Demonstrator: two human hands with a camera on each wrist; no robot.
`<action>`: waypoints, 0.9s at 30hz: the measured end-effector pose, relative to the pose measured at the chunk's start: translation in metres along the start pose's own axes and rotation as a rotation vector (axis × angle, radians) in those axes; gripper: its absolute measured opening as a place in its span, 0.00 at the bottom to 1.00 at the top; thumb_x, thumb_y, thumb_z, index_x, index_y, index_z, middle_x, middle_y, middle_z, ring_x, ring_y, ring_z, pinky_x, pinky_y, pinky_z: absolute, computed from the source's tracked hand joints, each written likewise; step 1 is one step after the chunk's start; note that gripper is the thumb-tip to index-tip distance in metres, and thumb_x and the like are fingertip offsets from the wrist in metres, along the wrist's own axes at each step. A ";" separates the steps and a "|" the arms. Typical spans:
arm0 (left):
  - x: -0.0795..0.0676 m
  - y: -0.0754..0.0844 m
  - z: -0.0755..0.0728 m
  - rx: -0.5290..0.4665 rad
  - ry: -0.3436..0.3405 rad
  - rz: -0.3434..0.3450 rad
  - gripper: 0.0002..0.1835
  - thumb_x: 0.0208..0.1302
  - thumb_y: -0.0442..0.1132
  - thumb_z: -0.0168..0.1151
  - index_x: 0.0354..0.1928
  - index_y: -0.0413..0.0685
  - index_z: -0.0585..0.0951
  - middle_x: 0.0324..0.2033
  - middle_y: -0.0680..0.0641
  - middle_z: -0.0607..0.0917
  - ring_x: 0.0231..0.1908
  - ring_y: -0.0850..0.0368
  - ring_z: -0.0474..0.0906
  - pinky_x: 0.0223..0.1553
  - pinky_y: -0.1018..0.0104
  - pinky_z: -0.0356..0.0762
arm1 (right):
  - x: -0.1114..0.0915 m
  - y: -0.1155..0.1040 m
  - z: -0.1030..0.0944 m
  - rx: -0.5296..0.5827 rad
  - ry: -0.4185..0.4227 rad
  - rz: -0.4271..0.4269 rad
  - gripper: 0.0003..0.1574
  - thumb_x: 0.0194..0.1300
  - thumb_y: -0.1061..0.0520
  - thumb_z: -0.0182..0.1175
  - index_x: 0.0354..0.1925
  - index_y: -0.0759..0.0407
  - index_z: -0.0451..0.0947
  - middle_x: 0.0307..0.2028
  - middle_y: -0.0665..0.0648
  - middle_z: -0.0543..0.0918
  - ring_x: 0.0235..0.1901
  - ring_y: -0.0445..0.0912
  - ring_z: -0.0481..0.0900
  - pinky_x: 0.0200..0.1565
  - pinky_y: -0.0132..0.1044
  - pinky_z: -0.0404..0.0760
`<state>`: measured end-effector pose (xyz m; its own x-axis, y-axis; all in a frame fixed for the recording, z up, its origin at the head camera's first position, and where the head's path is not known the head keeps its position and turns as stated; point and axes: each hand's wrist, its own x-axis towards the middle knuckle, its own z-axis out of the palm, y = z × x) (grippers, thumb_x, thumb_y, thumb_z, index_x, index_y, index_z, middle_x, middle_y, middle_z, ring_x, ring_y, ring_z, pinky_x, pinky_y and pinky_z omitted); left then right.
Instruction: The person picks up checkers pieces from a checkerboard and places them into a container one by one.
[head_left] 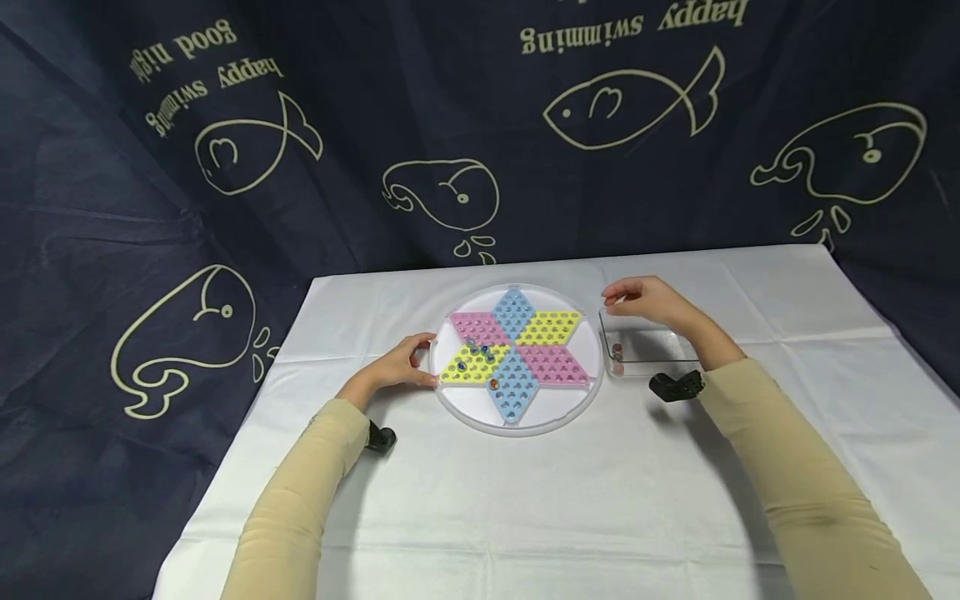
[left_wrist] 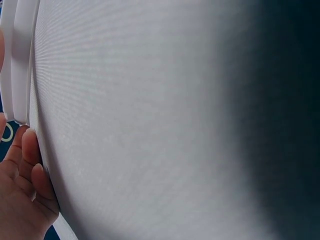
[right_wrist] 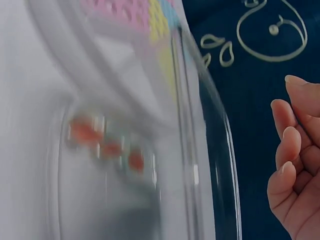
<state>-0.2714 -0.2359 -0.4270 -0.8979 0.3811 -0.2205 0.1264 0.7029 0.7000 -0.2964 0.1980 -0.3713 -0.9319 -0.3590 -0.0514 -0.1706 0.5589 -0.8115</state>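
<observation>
A round white Chinese checkers board (head_left: 558, 408) lies on the table, with a pink, yellow and blue star. Several blue marbles (head_left: 484, 350) sit on its left yellow point; an orange marble (head_left: 493, 384) is on the near blue point. At the board's left rim, my left hand (head_left: 397, 364) touches the edge with spread thumb and fingers. My right hand (head_left: 648, 298) hovers over the far side of a clear plastic box (head_left: 652, 369), fingers loosely bent, nothing visible between them. Reddish-orange marbles (right_wrist: 111, 149), blurred in the right wrist view, lie inside the box's left end.
White cloth (head_left: 487, 500) covers the table. Behind it hangs a dark blue curtain (head_left: 420, 100) with fish and whale drawings. The clear box stands close to the board's right rim. A black wrist device (head_left: 677, 386) is under my right wrist.
</observation>
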 end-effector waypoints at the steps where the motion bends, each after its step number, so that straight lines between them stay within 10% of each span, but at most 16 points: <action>1: 0.000 0.000 0.000 -0.001 0.000 -0.001 0.47 0.47 0.41 0.71 0.67 0.43 0.56 0.58 0.38 0.63 0.44 0.50 0.62 0.44 0.64 0.62 | 0.002 -0.004 0.004 0.007 -0.007 -0.004 0.25 0.60 0.57 0.60 0.52 0.70 0.72 0.43 0.60 0.80 0.36 0.37 0.73 0.42 0.33 0.74; 27: -0.002 0.005 0.001 -0.013 0.006 0.000 0.46 0.47 0.39 0.71 0.67 0.41 0.56 0.59 0.37 0.62 0.44 0.50 0.62 0.45 0.64 0.62 | 0.037 -0.049 0.104 0.071 -0.296 -0.152 0.22 0.56 0.64 0.61 0.49 0.72 0.74 0.39 0.61 0.80 0.33 0.41 0.75 0.38 0.36 0.75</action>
<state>-0.2681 -0.2327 -0.4235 -0.9004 0.3775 -0.2163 0.1209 0.6948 0.7090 -0.2891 0.0793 -0.3940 -0.7623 -0.6415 -0.0855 -0.2674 0.4326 -0.8610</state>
